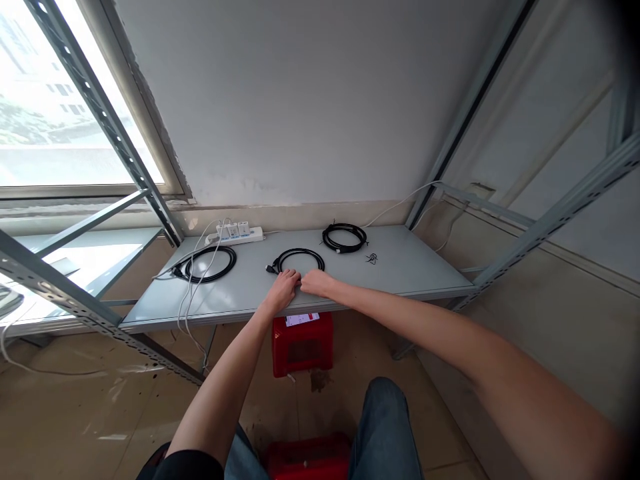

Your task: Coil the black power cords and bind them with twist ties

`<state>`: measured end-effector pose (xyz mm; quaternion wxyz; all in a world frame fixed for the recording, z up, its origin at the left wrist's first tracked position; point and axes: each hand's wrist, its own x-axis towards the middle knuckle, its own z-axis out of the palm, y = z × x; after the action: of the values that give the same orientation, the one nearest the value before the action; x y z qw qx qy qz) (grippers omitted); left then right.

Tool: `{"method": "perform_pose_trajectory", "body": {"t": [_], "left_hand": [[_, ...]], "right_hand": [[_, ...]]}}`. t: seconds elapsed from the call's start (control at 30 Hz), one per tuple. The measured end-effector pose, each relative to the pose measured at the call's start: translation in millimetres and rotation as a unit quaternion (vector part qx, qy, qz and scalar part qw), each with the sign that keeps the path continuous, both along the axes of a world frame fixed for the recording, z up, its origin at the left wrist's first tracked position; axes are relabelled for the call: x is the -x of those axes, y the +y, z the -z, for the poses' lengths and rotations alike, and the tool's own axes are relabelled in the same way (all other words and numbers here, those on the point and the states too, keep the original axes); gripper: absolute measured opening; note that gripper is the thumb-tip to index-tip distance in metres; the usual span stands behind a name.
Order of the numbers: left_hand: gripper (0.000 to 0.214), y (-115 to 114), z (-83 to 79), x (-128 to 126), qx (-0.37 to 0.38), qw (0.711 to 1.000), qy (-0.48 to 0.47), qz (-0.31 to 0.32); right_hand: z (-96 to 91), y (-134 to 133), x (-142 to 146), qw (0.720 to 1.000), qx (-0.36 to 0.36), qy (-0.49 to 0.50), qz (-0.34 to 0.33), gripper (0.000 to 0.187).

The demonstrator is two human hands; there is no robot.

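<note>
A coiled black cable lies on the grey shelf, its connector end sticking out at the left. My left hand is closed on the near side of this coil, covering part of it. Right beside it, my right hand is curled with the fingers pressed together at the same spot; what it pinches is hidden. Behind and to the right rests a second black cable coil, tied in places. Several short black ties lie near that coil.
At the left, a third black cable coil lies under white cords near a white power strip. Metal posts frame the shelf. Below its front edge stands a red stool with a phone on it.
</note>
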<state>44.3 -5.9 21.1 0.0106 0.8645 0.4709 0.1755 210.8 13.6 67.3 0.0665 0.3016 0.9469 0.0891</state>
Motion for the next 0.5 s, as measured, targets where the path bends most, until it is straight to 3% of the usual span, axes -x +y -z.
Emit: {"method": "perform_pose_trajectory", "body": {"t": [0.13,0.27,0.5], "left_hand": [[0.024,0.7,0.9,0.4,-0.001,1.000,-0.001,0.000],[0.025,0.7,1.3,0.1,-0.002,1.000,-0.010,0.001],[0.026,-0.6,0.6,-0.4,0.000,1.000,-0.005,-0.003]], "right_hand": [[-12.2,1.0,-6.3,0.988,-0.023,-0.117,-0.094,0.030],[-19.4,3.7,-21.2,0.978,-0.056,-0.109,-0.166,0.033],[-22.4,3.6,-22.4,0.967,-0.117,-0.077,-0.215,0.030]]}}
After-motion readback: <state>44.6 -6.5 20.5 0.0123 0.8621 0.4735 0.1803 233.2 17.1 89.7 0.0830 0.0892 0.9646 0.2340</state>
